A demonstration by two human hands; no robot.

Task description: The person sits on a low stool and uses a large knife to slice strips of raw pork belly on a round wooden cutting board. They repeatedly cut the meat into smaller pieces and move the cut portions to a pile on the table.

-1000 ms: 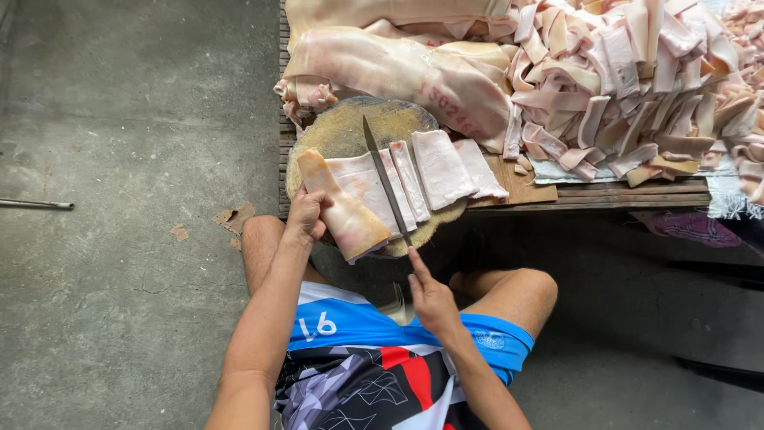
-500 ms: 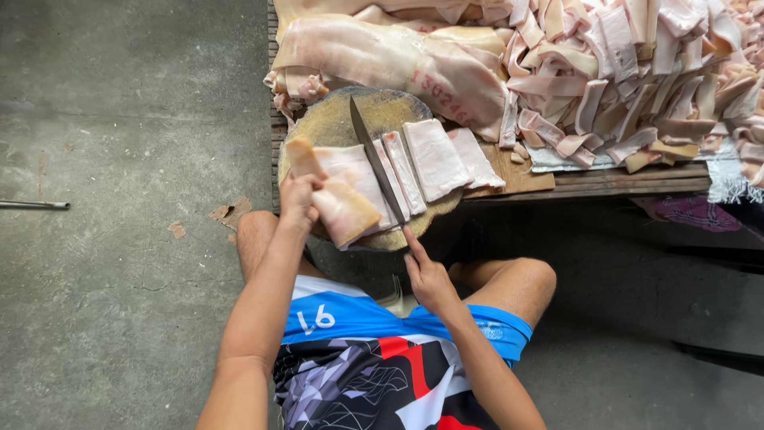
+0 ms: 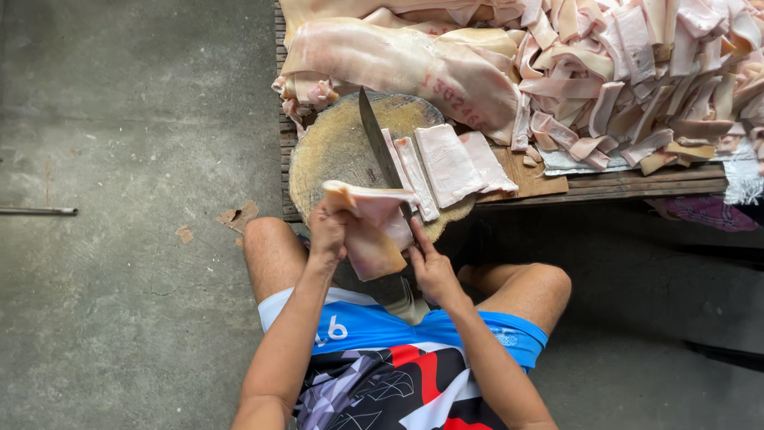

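My left hand point(image 3: 327, 236) grips a pale pink slab of pork skin point(image 3: 368, 227) and holds it lifted over the near edge of a round wooden chopping block point(image 3: 334, 147). My right hand point(image 3: 430, 269) is closed on the handle of a long cleaver point(image 3: 378, 147), whose blade lies across the block just right of the lifted slab. Several cut strips of skin point(image 3: 446, 163) lie side by side on the block's right half.
A low wooden pallet table point(image 3: 637, 185) carries big uncut slabs point(image 3: 398, 64) and a heap of cut strips point(image 3: 637, 72). My bare knees flank the block. Grey concrete floor lies to the left, with a thin metal rod point(image 3: 38, 211) on it.
My left hand has lifted the slab off the block and drawn it toward me. The cleaver has stayed across the block, and the view has shifted slightly.
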